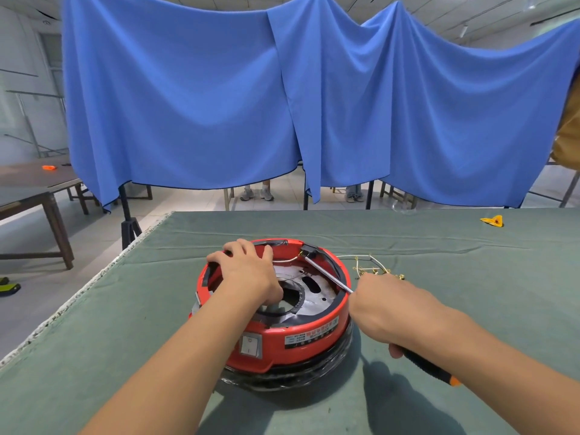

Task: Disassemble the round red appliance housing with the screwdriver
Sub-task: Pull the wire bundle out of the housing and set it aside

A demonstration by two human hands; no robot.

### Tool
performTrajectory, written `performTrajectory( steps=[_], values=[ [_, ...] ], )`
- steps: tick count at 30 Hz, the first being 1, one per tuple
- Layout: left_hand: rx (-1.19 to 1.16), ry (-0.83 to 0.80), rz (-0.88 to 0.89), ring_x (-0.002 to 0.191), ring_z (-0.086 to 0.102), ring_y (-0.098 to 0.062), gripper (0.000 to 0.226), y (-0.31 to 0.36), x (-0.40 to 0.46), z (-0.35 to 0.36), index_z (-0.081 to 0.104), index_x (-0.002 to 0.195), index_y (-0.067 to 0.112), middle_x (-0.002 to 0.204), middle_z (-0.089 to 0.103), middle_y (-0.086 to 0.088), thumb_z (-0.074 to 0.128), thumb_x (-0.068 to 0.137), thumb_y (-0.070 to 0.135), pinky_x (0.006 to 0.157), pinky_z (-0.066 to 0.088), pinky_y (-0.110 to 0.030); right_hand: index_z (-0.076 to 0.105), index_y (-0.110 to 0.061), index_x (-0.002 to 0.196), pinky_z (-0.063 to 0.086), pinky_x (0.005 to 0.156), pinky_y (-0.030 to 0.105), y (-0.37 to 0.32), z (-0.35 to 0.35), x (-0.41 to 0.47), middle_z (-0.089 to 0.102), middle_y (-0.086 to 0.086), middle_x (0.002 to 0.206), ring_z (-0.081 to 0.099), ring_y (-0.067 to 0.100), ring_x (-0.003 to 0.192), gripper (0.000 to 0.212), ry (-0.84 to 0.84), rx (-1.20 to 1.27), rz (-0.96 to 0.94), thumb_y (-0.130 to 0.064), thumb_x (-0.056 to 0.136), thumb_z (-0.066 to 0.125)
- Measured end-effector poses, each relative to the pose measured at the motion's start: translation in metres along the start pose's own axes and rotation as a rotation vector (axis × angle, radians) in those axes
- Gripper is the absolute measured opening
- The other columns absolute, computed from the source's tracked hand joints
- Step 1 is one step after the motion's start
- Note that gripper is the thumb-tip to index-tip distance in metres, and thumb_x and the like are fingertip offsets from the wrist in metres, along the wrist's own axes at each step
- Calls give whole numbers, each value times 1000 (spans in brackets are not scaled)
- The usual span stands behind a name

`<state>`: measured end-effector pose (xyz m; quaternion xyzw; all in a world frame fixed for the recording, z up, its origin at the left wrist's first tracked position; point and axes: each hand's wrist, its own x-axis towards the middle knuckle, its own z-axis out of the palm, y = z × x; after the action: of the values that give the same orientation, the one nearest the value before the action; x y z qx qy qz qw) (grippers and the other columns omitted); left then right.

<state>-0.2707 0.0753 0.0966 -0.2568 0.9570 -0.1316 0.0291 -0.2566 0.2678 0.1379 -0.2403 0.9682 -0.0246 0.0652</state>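
Right hand [381, 309] grips black-and-orange-handled screwdriver [426, 367], shaft tip at the far inner rim; left hand [248, 271] clasps the round red plastic appliance housing [282, 340] mid-counter [439, 240], bracing it against torque.

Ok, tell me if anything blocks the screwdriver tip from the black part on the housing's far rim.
Nothing visible does. The screwdriver shaft runs clear across the open red housing from the right hand; its tip already meets the black part.
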Motion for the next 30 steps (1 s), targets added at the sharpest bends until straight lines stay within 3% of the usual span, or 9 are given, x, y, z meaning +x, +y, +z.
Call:
performTrajectory(
  steps=[4,8,11,17,22,26,30],
  values=[
    [-19,56,17,129,22,-36,71,-11,-1,4,14,145,32,143,25,-15,42,85,58,91,32,-55,40,-12,64,39,45,28,-1,2,-2,47,4,61,47,17,41,20,-3,7,-21,-6,82,36],
    [-132,14,-59,133,19,-35,68,-20,-1,13,17,145,31,148,16,-9,42,87,59,95,33,-51,39,-12,63,37,44,25,-2,4,-3,45,4,60,46,17,43,22,16,20,-22,-6,84,37],
    [-159,20,-67,134,17,-35,65,-21,-2,13,17,145,32,150,14,-8,41,89,56,95,33,-51,40,-10,62,36,40,25,-2,6,-3,47,5,56,47,15,35,23,-2,9,-29,-5,83,36],
    [-235,63,-42,129,25,-36,64,-19,-5,11,23,141,30,142,26,-10,50,85,43,93,33,-53,35,-13,63,33,44,24,2,9,-2,43,3,59,45,16,44,23,43,19,-27,-8,85,37],
    [-325,158,43,130,26,-39,74,-21,-5,14,8,145,36,148,25,-8,50,84,43,101,25,-55,38,-14,65,33,41,24,3,8,-1,46,1,61,47,15,41,22,62,-1,-23,-10,87,36],
    [-306,154,35,134,23,-37,80,-20,-1,16,5,148,29,150,21,-7,51,83,40,103,24,-55,36,-14,65,30,43,25,2,8,-1,42,2,62,42,16,45,23,67,-22,-33,-9,87,37],
    [-286,157,25,135,23,-35,76,-20,2,17,14,148,21,150,23,-7,52,84,37,104,24,-54,38,-12,64,29,37,24,2,7,1,45,2,62,43,10,26,23,13,-60,-60,-4,85,34]
  ],
)
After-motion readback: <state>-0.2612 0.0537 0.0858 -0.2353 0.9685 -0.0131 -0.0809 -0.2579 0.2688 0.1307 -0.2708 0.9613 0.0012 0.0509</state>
